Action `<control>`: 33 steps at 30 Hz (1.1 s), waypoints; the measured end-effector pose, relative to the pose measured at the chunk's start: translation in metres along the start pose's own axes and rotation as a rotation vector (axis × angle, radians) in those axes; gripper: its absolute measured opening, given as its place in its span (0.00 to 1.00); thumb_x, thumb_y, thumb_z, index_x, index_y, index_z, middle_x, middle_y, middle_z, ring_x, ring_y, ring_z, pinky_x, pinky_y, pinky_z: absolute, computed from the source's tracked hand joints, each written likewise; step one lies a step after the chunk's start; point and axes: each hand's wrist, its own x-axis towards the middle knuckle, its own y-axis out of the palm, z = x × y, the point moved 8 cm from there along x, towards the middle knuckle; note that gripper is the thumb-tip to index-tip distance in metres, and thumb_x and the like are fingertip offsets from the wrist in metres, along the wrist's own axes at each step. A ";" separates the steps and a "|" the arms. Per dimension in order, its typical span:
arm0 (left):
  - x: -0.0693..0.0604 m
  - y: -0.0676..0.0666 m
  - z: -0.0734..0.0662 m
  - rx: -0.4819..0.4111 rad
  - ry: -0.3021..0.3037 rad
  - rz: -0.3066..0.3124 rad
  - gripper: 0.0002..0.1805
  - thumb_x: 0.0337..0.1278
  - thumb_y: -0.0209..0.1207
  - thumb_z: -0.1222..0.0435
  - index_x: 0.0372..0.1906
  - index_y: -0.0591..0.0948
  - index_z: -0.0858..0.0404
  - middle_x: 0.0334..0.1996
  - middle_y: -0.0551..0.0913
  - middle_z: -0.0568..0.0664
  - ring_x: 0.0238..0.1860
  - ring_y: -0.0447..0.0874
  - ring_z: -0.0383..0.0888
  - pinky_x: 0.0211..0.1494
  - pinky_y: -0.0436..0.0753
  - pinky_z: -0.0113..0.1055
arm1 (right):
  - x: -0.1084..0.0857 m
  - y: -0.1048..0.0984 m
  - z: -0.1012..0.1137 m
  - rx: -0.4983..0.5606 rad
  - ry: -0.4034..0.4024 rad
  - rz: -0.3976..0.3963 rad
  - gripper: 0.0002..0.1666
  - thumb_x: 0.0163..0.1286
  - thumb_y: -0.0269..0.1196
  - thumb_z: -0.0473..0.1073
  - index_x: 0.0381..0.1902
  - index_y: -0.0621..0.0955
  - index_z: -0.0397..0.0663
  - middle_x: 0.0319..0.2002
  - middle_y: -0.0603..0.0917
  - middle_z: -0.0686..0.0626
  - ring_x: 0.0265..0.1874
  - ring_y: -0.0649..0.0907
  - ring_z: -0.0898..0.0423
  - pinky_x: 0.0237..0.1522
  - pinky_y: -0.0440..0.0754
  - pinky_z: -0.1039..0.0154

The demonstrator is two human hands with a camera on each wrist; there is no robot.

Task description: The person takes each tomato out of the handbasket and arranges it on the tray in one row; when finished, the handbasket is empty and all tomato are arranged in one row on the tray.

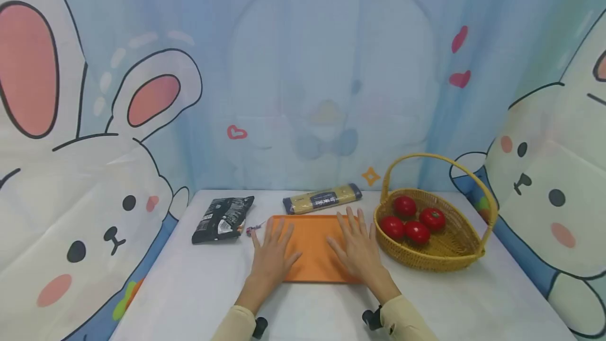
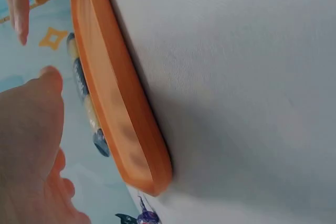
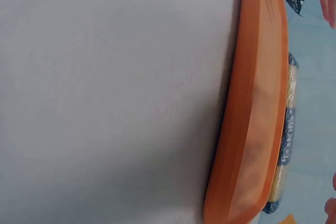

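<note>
An orange rectangular tray [image 1: 310, 246] lies on the white table. My left hand [image 1: 271, 257] is over its left edge, with the fingers spread and straight. Over the tray's right side, my right hand [image 1: 357, 249] also has its fingers spread. Neither hand holds anything; in the left wrist view the left hand [image 2: 31, 129] appears raised above the tray [image 2: 126, 114]. Just left of the left fingertips lies a small purple-wrapped candy [image 1: 249, 231]. The wicker basket [image 1: 445, 262] stands to the right of the right hand, holding several red tomatoes [image 1: 417, 232].
Behind the tray lies a long yellow and dark-blue packet [image 1: 324, 199], which looks like pasta. A black snack bag [image 1: 222, 220] lies at the back left. The basket's tall handle [image 1: 437, 156] arches upward. A printed blue curtain [image 1: 303, 67] hangs behind the table.
</note>
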 end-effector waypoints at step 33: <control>-0.043 0.023 0.082 -0.593 -0.225 0.319 0.64 0.50 0.82 0.48 0.84 0.60 0.70 0.84 0.54 0.71 0.80 0.44 0.85 0.78 0.50 0.80 | 0.055 -0.116 -0.236 0.359 0.192 0.183 0.43 0.71 0.75 0.56 0.65 0.78 0.23 0.57 0.86 0.26 0.55 0.85 0.28 0.50 0.90 0.39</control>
